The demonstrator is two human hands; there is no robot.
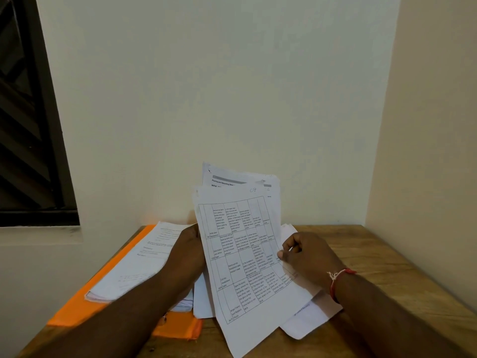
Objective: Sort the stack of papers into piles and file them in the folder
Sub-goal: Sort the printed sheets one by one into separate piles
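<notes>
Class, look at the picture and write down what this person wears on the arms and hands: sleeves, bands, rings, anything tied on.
Both forearms are bare; no sleeves show. A red thread wristband with a pale knotted tassel circles the wrist of the right hand. The left hand and its wrist show no watch or band; its fingers are hidden.

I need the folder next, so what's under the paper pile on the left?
An orange folder lies under the paper pile, showing along its left and near edges. Anything else beneath is covered by the sheets and the left forearm.
</notes>
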